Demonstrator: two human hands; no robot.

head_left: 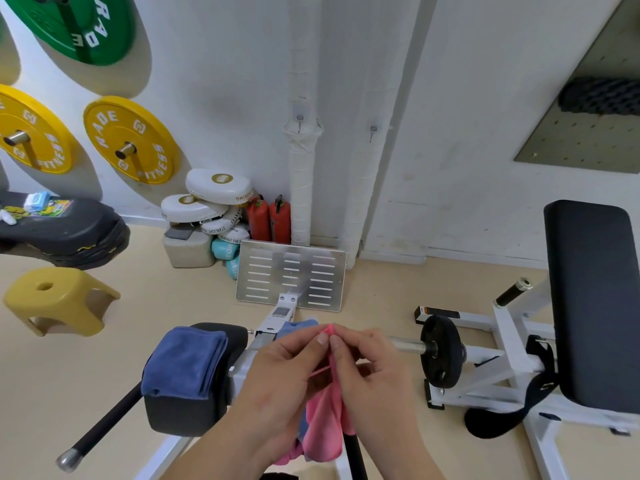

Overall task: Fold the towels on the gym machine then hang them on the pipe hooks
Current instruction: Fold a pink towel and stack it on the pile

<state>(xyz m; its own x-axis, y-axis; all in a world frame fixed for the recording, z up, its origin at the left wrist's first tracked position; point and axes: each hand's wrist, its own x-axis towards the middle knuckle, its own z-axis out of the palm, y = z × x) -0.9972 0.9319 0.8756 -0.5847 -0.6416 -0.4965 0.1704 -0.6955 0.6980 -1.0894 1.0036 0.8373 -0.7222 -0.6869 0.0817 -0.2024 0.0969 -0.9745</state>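
- The left hand and right hand pinch the top edge of a pink towel, which hangs down between them.
- A folded blue towel is draped over the top of the machine's black pad.
- Two hooks sit on the white pipes.

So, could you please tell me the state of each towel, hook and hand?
Pink towel: unfolded, hanging from its pinched top corner.
Left hand: pinching the pink towel.
Right hand: pinching the pink towel.
Dark blue towel: folded, on the machine's pad.
Light blue towel: mostly hidden.
Pipe hooks: both bare.
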